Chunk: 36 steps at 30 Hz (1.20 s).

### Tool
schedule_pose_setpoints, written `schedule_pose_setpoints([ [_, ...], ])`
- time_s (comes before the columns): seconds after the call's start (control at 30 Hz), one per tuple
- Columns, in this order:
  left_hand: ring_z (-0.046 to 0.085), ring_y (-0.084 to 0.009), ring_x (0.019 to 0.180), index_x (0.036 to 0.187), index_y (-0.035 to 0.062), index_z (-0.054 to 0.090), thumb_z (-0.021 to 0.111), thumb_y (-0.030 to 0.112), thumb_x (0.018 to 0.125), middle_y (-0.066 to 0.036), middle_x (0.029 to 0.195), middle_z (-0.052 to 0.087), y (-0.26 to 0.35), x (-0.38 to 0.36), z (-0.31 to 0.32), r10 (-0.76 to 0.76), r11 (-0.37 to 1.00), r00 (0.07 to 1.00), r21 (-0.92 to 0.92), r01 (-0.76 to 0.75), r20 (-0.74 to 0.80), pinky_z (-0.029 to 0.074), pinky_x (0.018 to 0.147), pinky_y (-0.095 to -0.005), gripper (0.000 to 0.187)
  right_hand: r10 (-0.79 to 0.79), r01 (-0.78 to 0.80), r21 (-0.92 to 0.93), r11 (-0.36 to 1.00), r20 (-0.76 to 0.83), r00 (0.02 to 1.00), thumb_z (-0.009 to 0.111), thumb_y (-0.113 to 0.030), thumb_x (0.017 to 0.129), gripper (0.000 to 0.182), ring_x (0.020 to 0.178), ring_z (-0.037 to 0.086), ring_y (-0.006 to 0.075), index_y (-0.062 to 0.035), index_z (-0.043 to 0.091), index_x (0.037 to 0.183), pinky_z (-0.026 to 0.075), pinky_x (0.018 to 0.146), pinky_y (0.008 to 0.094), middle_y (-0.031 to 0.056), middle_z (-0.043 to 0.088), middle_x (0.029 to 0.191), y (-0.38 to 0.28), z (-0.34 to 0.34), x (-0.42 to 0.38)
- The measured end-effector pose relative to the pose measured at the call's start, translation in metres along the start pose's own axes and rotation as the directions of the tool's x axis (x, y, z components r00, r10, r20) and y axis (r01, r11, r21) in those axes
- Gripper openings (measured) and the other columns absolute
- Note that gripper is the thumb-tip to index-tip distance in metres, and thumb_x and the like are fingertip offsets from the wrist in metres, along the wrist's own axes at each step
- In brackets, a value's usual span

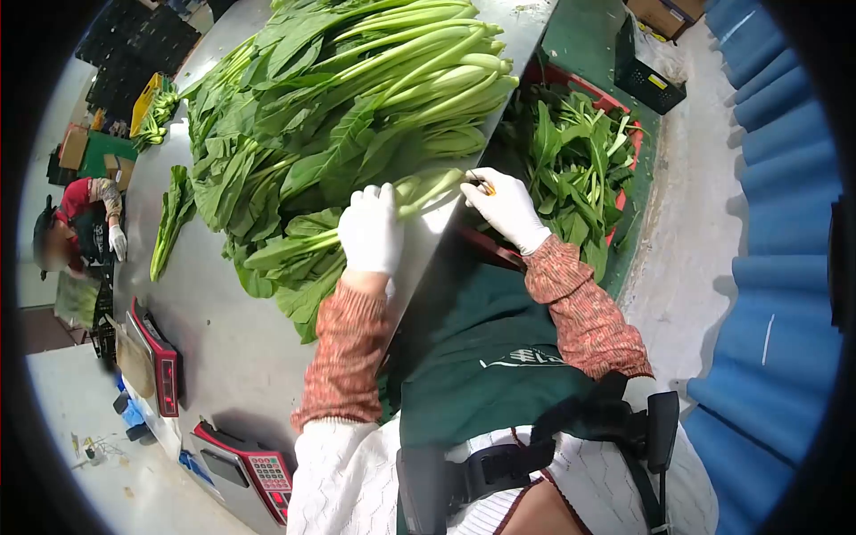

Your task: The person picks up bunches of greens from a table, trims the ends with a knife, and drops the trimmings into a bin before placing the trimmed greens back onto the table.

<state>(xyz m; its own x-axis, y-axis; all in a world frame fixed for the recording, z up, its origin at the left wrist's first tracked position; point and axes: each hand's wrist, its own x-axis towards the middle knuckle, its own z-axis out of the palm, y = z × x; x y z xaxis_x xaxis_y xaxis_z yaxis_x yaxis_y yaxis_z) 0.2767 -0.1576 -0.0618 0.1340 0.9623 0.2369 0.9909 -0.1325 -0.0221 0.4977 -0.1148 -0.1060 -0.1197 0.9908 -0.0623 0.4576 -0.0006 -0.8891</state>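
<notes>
Left hand (pixel 370 234) grasping one leafy bunch (pixel 432 191); right hand (pixel 506 209) pinching one small orange item (pixel 488 188); two red scales (pixel 266 471).

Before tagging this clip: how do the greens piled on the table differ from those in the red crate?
The pile of greens lies on the table; the crate greens sit in the red crate. The pile has its stalks mostly lined up one way; the crate greens lie jumbled. The pile shows thick, pale stalk ends; the crate greens show mainly leaves and thin stems. Both are green and leafy.
</notes>
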Motion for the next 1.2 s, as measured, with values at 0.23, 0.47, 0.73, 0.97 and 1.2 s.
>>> schedule_pose_setpoints([
  [0.23,0.06,-0.0275,0.091,0.111,0.0112,0.064,0.077,0.014,0.067,-0.006,0.097,0.062,-0.017,0.003,-0.029,0.032,0.999,0.996,-0.025,-0.034,-0.077,0.053,0.073,-0.0387,0.046,-0.001,0.007,0.135,0.991,-0.041,0.999,0.064,-0.014,0.091,0.026,0.073,0.066,0.0151,-0.0018,0.066,0.114,0.052,0.071,0.027,0.0088,0.071,0.081,-0.018,-0.036,-0.023],
  [0.47,0.061,-0.0297,0.089,0.109,0.0071,0.065,0.075,0.006,0.064,-0.008,0.098,0.064,0.029,0.022,-0.146,0.136,0.978,0.936,-0.105,-0.178,-0.326,0.052,0.074,-0.0373,0.047,-0.434,0.438,0.011,0.899,-0.122,0.893,0.061,0.001,0.086,0.033,0.087,0.073,0.0215,-0.0023,0.063,0.118,0.054,0.073,0.0284,0.0185,0.071,0.094,-0.107,-0.055,-0.032],
  [0.73,0.061,-0.0311,0.087,0.109,0.0042,0.064,0.075,0.002,0.064,-0.012,0.099,0.065,0.118,0.063,-0.148,0.297,0.803,0.865,-0.385,-0.455,-0.404,0.051,0.077,-0.0375,0.047,-0.332,0.358,0.023,0.933,-0.326,0.885,0.064,-0.004,0.08,0.034,0.073,0.067,0.0352,-0.0124,0.065,0.113,0.053,0.063,0.0383,0.0168,0.067,0.082,-0.088,-0.131,-0.046],
  [0.97,0.062,-0.0269,0.085,0.106,0.0036,0.065,0.074,0.002,0.07,-0.01,0.097,0.064,0.152,0.085,-0.139,0.399,0.707,0.832,-0.449,-0.547,-0.386,0.05,0.076,-0.0341,0.037,-0.29,0.239,-0.186,0.953,-0.336,0.896,0.061,-0.006,0.083,0.026,0.073,0.067,0.0357,-0.0106,0.066,0.108,0.053,0.063,0.0393,0.0171,0.068,0.079,-0.073,-0.175,-0.061],
  [1.2,0.063,-0.016,0.09,0.108,-0.0014,0.064,0.07,0.008,0.086,-0.011,0.103,0.066,0.096,0.104,-0.16,-0.201,-0.085,0.976,-0.992,-0.097,-0.078,0.051,0.084,-0.0294,0.025,0.011,-0.03,-0.057,0.998,-0.312,0.95,0.055,-0.02,0.093,0.025,0.057,0.063,0.0293,0.0003,0.062,0.081,0.049,0.059,0.0391,0.017,0.064,0.069,0.059,-0.18,-0.026],
])
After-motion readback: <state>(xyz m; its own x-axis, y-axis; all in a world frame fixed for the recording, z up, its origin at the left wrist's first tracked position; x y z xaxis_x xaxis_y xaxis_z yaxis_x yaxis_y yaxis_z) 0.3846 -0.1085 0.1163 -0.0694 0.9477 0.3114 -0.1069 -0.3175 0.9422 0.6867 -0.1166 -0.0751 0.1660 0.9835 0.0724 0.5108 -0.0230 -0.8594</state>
